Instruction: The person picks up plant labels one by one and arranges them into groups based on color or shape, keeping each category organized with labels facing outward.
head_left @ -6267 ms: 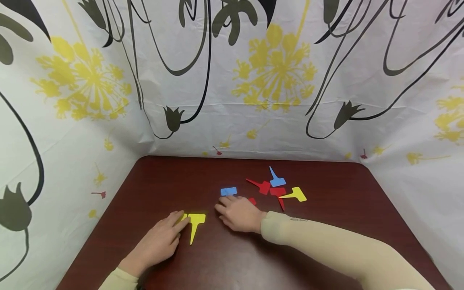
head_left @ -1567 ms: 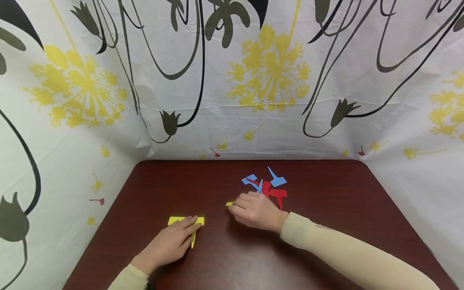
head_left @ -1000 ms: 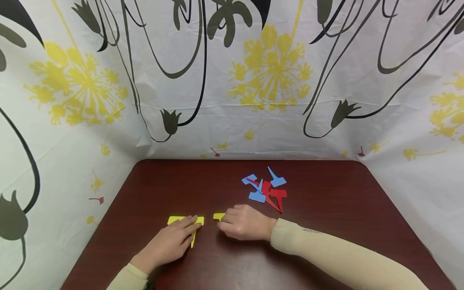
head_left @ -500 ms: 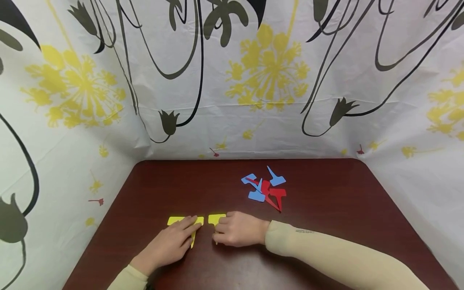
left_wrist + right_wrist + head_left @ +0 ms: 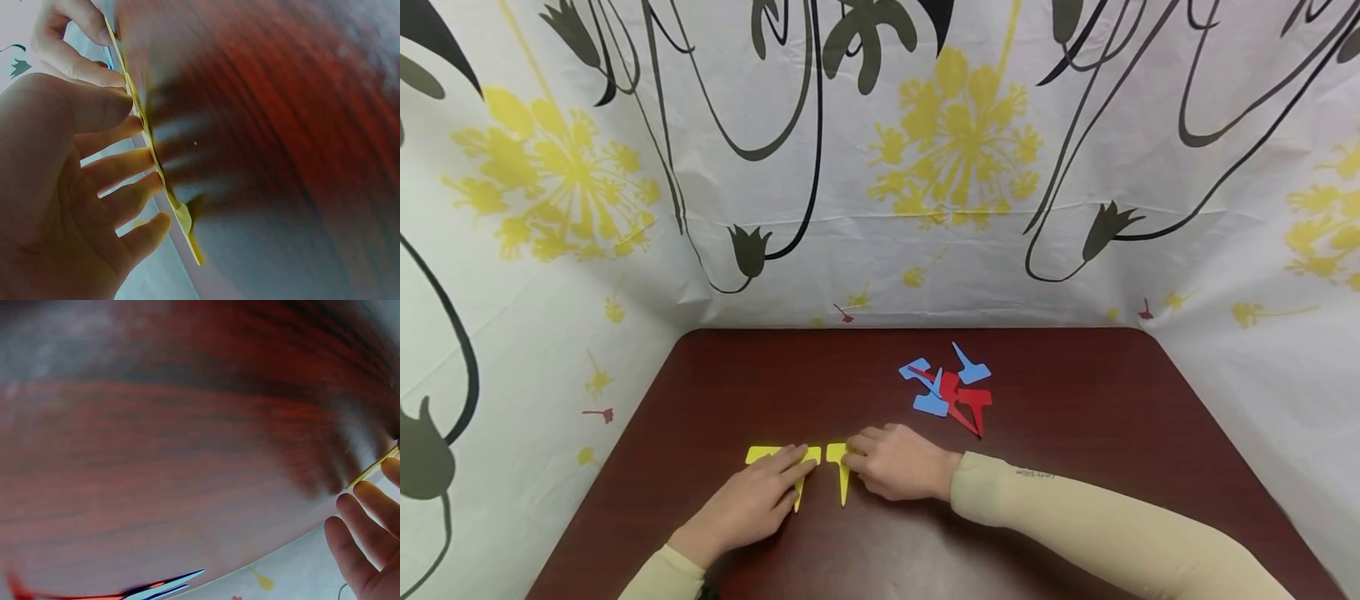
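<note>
Two yellow T-shaped plant labels lie side by side under my left hand (image 5: pixel 745 506), heads away from me. Its straight fingers press on them, covering most of the left label (image 5: pixel 760 454) and part of the right label (image 5: pixel 814 454). Just to their right lies a third yellow plant label (image 5: pixel 836 452), stem toward me, with a narrow gap between. My right hand (image 5: pixel 904 465) touches the right end of its head with extended fingertips. In the right wrist view those fingers (image 5: pixel 350 550) are spread beside the yellow edge. The left wrist view shows the yellow labels edge-on beneath the fingertips.
Farther back on the dark red-brown table (image 5: pixel 760 383), blue plant labels (image 5: pixel 931 406) and red plant labels (image 5: pixel 976 398) lie in an overlapping cluster. One blue label (image 5: pixel 974 372) lies at its back right. A patterned white cloth (image 5: pixel 820 275) hangs around the back and sides.
The right hand has brought the third yellow label from the cluster to beside the other two and loosened its fingers from the stem. Blue labels have moved right into the cluster. Left hand stays.
</note>
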Action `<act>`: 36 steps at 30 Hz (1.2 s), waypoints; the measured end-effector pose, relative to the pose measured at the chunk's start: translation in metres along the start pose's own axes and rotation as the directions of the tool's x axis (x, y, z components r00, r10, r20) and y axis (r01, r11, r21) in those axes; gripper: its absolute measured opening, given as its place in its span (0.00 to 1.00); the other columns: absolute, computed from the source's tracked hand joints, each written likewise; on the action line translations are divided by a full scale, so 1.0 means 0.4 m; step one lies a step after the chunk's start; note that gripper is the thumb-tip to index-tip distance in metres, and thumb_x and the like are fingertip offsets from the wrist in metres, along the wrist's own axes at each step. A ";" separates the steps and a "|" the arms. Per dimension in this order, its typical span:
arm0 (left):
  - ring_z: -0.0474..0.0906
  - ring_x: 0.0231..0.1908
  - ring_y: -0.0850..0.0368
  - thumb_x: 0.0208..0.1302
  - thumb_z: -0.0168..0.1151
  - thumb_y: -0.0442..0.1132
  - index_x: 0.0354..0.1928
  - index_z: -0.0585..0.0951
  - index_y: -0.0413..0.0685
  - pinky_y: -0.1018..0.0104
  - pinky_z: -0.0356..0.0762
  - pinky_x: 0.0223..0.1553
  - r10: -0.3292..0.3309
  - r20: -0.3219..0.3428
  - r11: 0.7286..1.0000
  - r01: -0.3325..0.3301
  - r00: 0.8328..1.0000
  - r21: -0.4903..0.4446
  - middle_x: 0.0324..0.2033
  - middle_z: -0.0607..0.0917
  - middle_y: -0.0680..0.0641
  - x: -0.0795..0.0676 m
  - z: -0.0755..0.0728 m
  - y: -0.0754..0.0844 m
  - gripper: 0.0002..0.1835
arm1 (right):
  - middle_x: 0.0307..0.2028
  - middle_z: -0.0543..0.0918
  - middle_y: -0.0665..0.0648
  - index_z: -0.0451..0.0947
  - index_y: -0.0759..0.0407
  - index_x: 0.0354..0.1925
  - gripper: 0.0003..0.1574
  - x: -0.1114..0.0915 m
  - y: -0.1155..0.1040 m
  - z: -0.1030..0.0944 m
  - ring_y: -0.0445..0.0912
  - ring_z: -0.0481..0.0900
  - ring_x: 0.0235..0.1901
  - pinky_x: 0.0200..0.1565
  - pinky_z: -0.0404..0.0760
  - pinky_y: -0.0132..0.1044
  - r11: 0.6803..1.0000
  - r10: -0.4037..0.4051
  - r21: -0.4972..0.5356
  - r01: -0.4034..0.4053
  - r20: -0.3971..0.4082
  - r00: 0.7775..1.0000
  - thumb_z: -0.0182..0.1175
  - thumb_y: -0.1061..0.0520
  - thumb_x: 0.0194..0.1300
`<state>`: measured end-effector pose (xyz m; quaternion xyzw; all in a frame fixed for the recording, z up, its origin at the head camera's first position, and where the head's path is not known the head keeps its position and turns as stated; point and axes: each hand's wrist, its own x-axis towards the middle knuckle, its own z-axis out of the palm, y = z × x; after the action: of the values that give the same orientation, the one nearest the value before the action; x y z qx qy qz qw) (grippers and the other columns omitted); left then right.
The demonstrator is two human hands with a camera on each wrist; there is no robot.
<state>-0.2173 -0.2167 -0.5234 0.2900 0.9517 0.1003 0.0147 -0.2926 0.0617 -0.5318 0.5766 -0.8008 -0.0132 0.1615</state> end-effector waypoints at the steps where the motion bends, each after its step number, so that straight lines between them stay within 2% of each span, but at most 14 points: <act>1: 0.65 0.70 0.46 0.74 0.56 0.44 0.70 0.75 0.51 0.46 0.70 0.63 0.000 0.003 1.000 0.000 1.000 0.000 0.72 0.69 0.46 0.001 0.000 0.000 0.24 | 0.50 0.83 0.48 0.82 0.47 0.54 0.19 0.001 -0.002 -0.001 0.41 0.79 0.46 0.37 0.82 0.34 1.000 0.000 0.000 0.000 0.002 1.000 0.63 0.46 0.66; 12: 0.67 0.69 0.47 0.75 0.56 0.44 0.69 0.76 0.51 0.46 0.70 0.63 0.012 -0.006 1.000 -0.012 1.000 0.025 0.71 0.70 0.45 0.007 -0.001 -0.001 0.23 | 0.50 0.82 0.49 0.81 0.48 0.53 0.18 0.011 -0.008 -0.007 0.42 0.78 0.46 0.35 0.82 0.35 1.000 -0.010 -0.014 0.010 0.015 1.000 0.63 0.48 0.66; 23: 0.70 0.67 0.47 0.73 0.58 0.42 0.67 0.78 0.52 0.40 0.68 0.63 0.038 -0.043 0.998 -0.036 0.998 0.044 0.68 0.74 0.45 0.006 -0.003 -0.001 0.22 | 0.49 0.84 0.50 0.82 0.48 0.54 0.22 0.004 0.028 -0.017 0.43 0.81 0.46 0.42 0.84 0.36 0.999 0.051 0.017 -0.051 -0.054 0.997 0.69 0.48 0.61; 28: 0.69 0.68 0.49 0.72 0.58 0.42 0.68 0.77 0.54 0.43 0.66 0.66 0.051 -0.075 0.997 -0.047 0.996 0.055 0.69 0.73 0.46 0.012 -0.005 0.007 0.23 | 0.44 0.84 0.48 0.84 0.48 0.50 0.18 -0.016 0.073 -0.031 0.42 0.81 0.41 0.41 0.84 0.36 0.991 0.131 0.043 -0.128 -0.067 0.989 0.69 0.49 0.61; 30: 0.68 0.68 0.49 0.73 0.58 0.42 0.68 0.76 0.54 0.44 0.65 0.67 0.063 -0.077 0.997 -0.059 0.995 0.050 0.69 0.73 0.46 0.019 -0.006 0.015 0.23 | 0.41 0.83 0.48 0.85 0.48 0.48 0.15 -0.027 0.098 -0.035 0.42 0.81 0.38 0.38 0.84 0.36 0.983 0.179 0.040 -0.177 -0.075 0.981 0.69 0.49 0.61; 34: 0.67 0.69 0.48 0.74 0.57 0.43 0.70 0.74 0.53 0.44 0.64 0.67 0.084 -0.057 0.996 -0.082 0.995 0.043 0.70 0.71 0.45 0.034 -0.007 0.032 0.24 | 0.33 0.79 0.48 0.83 0.48 0.38 0.06 -0.054 0.150 -0.040 0.41 0.78 0.30 0.25 0.80 0.36 0.956 0.293 0.018 -0.292 -0.103 0.951 0.68 0.50 0.61; 36: 0.66 0.70 0.47 0.75 0.56 0.43 0.71 0.73 0.52 0.44 0.64 0.67 0.094 -0.042 0.995 -0.092 0.995 0.048 0.71 0.70 0.45 0.040 -0.008 0.040 0.25 | 0.30 0.77 0.48 0.81 0.49 0.34 0.05 -0.069 0.172 -0.041 0.41 0.76 0.27 0.20 0.77 0.36 0.935 0.352 0.000 -0.354 -0.103 0.930 0.68 0.52 0.60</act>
<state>-0.2221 -0.1954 -0.5166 0.3319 0.9393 0.0851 -0.0179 -0.3435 0.1130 -0.5086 0.4218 -0.8819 0.0381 0.2070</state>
